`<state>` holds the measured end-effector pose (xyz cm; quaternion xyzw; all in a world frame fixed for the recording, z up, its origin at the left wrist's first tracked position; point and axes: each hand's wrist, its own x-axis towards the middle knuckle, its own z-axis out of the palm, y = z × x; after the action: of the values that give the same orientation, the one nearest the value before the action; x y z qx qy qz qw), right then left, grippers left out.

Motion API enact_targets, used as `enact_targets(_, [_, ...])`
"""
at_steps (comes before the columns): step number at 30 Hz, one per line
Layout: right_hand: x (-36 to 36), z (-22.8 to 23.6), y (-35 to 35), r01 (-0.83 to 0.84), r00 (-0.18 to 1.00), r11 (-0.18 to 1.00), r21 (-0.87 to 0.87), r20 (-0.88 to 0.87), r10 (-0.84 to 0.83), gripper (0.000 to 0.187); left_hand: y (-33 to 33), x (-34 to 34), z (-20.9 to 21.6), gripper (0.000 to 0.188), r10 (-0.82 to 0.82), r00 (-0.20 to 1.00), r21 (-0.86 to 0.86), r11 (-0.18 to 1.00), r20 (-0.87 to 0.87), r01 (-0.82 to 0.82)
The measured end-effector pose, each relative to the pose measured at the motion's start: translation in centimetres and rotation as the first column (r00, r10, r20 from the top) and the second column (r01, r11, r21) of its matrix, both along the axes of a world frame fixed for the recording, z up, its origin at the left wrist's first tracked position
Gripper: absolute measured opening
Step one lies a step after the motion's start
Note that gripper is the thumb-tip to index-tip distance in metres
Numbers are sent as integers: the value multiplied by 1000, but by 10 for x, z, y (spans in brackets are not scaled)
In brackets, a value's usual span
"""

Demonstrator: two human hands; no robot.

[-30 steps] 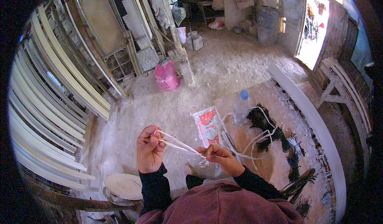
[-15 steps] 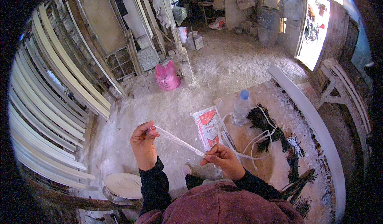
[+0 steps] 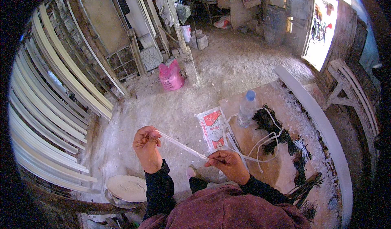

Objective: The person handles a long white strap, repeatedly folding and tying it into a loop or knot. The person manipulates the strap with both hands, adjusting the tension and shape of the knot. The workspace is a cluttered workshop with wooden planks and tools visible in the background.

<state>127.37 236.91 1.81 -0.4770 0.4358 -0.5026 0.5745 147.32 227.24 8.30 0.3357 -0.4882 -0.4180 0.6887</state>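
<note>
A thin white strand (image 3: 182,145), like string or fibre, runs between my two hands, slanting down from left to right. My left hand (image 3: 147,148) pinches its upper end between thumb and fingers. At the lower end, my right hand (image 3: 229,164) pinches it with fingertips and thumb. Just beyond my right hand lies a printed red and white sack (image 3: 212,127). Loops of white cord (image 3: 266,141) spread over the board to the right of it. A clear plastic bottle with a blue cap (image 3: 246,110) stands upright near the cord.
Dark fibre bundles (image 3: 266,125) lie along the board (image 3: 260,98) at my right, beside a long pale strip (image 3: 321,123). A round basin of whitish material (image 3: 127,188) sits at lower left. Long pale mouldings (image 3: 57,119) are racked at left. A pink bag (image 3: 171,76) stands ahead.
Both hands keep their pinch on the white strand, and it stays stretched between them. My right hand has shifted very slightly; little else differs.
</note>
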Motion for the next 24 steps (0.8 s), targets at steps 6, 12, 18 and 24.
enact_targets(6, [-1,-2,-1,55,985,998,13,161,-56,10,-1,-3,2,22,-23,999,-38,999,-23,22])
enact_targets(12, [-7,-1,-1,157,961,988,3,232,-153,10,5,-32,-10,37,-209,918,181,942,-336,281])
enact_targets(18, [-10,-3,-3,210,929,978,2,313,-200,13,31,-63,-57,27,-678,690,460,543,-253,702])
enact_targets(24, [-9,-2,0,205,933,977,51,291,-211,12,33,-65,-60,15,-706,707,439,648,40,622])
